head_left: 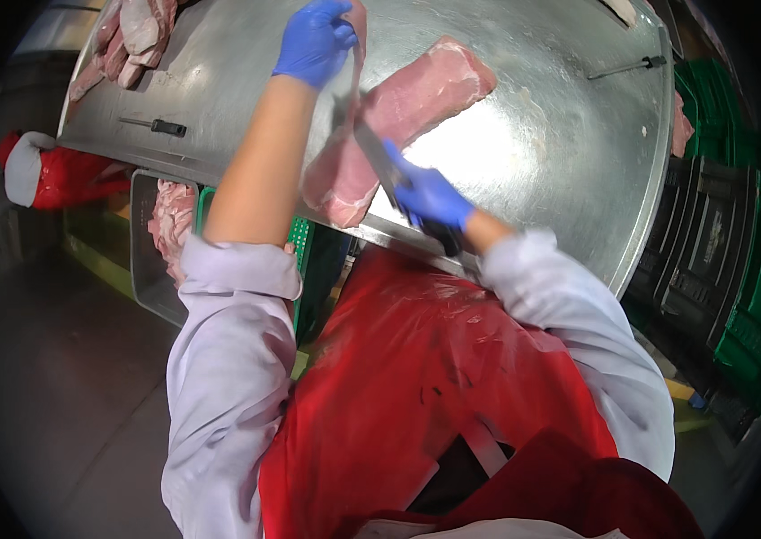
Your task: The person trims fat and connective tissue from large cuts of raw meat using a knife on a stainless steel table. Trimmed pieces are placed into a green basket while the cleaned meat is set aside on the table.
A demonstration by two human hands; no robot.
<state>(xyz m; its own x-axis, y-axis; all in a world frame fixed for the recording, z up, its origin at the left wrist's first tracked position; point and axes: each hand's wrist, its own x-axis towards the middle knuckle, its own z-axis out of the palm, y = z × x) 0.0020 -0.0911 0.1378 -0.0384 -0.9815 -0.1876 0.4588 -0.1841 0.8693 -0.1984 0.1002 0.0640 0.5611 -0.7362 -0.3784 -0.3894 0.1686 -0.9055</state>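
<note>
A long pale-pink piece of meat [416,90] lies diagonally on the steel worktable [564,171]. My left hand [317,40], in a blue glove, is raised above its left side, gripping a thin pinkish strip [358,36] that hangs down toward the meat. My right hand [430,202], also gloved in blue, grips a long dark knife [367,144] whose blade lies angled across or just over the meat, slightly blurred.
More meat [138,31] sits at the table's back left. Two thin dark-handled tools [165,128] [632,67] lie left and right. Below left are a tub of meat pieces [169,220] and a green perforated crate [302,260]; another person's red apron [70,175] is beyond. Stacked crates [739,319] stand right.
</note>
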